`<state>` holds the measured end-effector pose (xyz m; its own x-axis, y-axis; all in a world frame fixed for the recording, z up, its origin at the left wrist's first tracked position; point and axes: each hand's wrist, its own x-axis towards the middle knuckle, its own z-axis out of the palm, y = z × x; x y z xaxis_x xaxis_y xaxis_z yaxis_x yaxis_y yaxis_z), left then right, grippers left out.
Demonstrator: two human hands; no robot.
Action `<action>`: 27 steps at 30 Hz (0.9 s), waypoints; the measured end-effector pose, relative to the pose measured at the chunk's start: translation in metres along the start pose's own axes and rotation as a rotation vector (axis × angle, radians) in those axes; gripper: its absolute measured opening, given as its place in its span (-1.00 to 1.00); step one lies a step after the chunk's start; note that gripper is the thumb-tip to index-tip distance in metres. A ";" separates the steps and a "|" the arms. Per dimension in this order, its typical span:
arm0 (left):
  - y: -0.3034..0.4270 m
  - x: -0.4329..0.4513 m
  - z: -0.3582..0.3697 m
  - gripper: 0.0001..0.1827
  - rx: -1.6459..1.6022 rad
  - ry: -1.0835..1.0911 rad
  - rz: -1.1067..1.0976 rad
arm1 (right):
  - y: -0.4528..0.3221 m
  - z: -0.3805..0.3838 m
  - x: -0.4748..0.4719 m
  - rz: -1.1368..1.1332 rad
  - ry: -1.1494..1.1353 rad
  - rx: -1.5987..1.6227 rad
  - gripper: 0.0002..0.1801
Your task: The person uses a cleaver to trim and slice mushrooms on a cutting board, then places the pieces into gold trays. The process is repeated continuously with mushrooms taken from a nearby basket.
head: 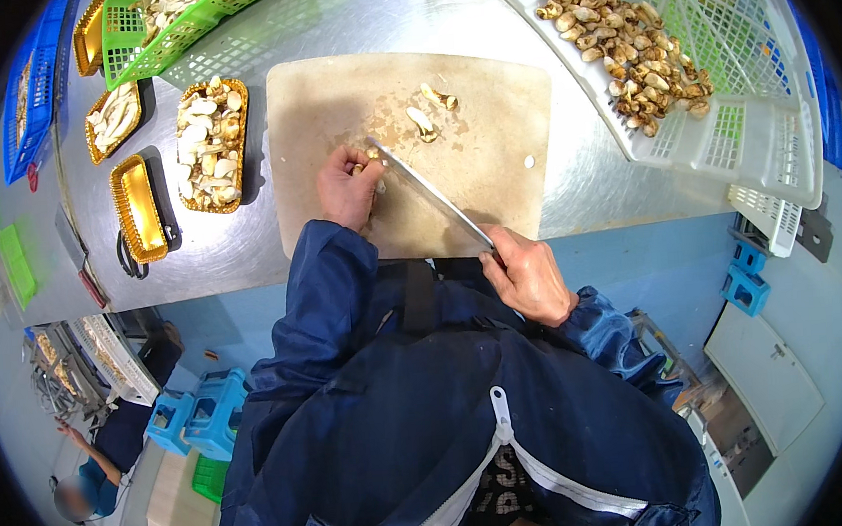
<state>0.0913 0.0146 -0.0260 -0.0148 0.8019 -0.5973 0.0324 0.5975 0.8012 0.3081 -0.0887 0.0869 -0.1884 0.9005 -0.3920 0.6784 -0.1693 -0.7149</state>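
My left hand (348, 188) pinches a small mushroom (373, 154) against the cutting board (487, 158); the fingers hide most of it. My right hand (526, 272) grips the handle of a kitchen knife (431, 194), whose blade slants up and left with its tip beside the pinched mushroom. Farther up the board lie two loose mushroom pieces, one pale piece (421, 123) and one with a browned end (440, 97). Damp brown marks stain the board around them.
Left of the board stand a gold tray of sliced mushrooms (210, 146), a bare gold tray (141, 208) and a green basket (155, 51). A red-handled knife (79, 258) lies beyond. At right, a white crate (731, 135) carries a mushroom heap (625, 48). Another person (97, 471) is at lower left.
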 end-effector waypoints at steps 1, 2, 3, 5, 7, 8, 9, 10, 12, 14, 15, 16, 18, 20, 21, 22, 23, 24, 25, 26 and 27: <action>-0.003 0.002 -0.001 -0.86 0.017 0.000 -0.002 | 0.000 -0.001 0.001 -0.008 0.000 -0.004 -0.69; -0.005 0.004 -0.002 -0.86 0.035 -0.001 -0.004 | -0.001 -0.002 0.001 -0.016 0.000 -0.008 -0.68; -0.006 0.004 -0.001 -0.85 0.039 0.012 0.011 | 0.000 -0.005 0.003 -0.027 -0.021 -0.043 -0.67; -0.009 0.003 0.002 -0.84 0.048 0.039 0.042 | 0.003 -0.015 0.007 -0.049 -0.062 -0.112 -0.65; -0.014 0.003 0.003 -0.82 0.004 0.063 0.078 | 0.006 -0.025 0.012 -0.082 -0.099 -0.195 -0.64; -0.016 0.003 0.004 -0.81 -0.019 0.075 0.096 | 0.008 -0.030 0.016 -0.116 -0.104 -0.221 -0.66; -0.018 0.004 0.006 -0.80 -0.015 0.096 0.113 | 0.011 -0.034 0.020 -0.148 -0.108 -0.248 -0.67; -0.020 0.004 0.007 -0.79 -0.011 0.118 0.130 | 0.014 -0.038 0.023 -0.162 -0.118 -0.253 -0.67; -0.024 0.005 0.007 -0.77 -0.007 0.139 0.152 | 0.013 -0.047 0.030 -0.147 -0.178 -0.287 -0.63; -0.027 0.005 0.004 -0.75 -0.005 0.137 0.163 | 0.011 -0.054 0.037 -0.133 -0.231 -0.308 -0.61; -0.026 0.005 0.004 -0.74 0.009 0.144 0.139 | 0.012 -0.055 0.040 -0.127 -0.233 -0.331 -0.62; -0.025 0.004 0.004 -0.73 0.023 0.151 0.116 | 0.015 -0.055 0.042 -0.122 -0.235 -0.354 -0.64; -0.024 0.004 0.004 -0.72 0.045 0.171 0.094 | 0.018 -0.053 0.046 -0.138 -0.213 -0.387 -0.68; -0.025 0.005 0.005 -0.72 0.062 0.193 0.098 | 0.021 -0.046 0.050 -0.178 -0.164 -0.404 -0.70; -0.023 0.004 0.006 -0.72 0.048 0.202 0.094 | 0.024 -0.040 0.052 -0.182 -0.149 -0.401 -0.72; -0.021 0.003 0.007 -0.72 0.034 0.210 0.090 | 0.027 -0.033 0.053 -0.185 -0.133 -0.398 -0.73; -0.017 0.002 0.008 -0.72 0.022 0.216 0.086 | 0.028 -0.027 0.055 -0.187 -0.115 -0.394 -0.74; -0.015 0.001 0.008 -0.72 0.032 0.221 0.082 | 0.024 -0.021 0.057 -0.156 -0.130 -0.376 -0.77; -0.012 0.000 0.009 -0.72 0.044 0.224 0.078 | 0.021 -0.020 0.059 -0.128 -0.137 -0.365 -0.77; -0.009 0.000 0.009 -0.72 0.056 0.226 0.074 | 0.017 -0.020 0.061 -0.099 -0.142 -0.353 -0.76; -0.004 -0.003 0.009 -0.73 0.041 0.188 0.056 | 0.013 -0.023 0.062 -0.070 -0.146 -0.340 -0.76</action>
<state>0.0999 0.0097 -0.0279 -0.1985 0.8232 -0.5319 0.0793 0.5544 0.8285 0.3213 -0.0258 0.0666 -0.3254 0.8346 -0.4445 0.8525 0.0555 -0.5198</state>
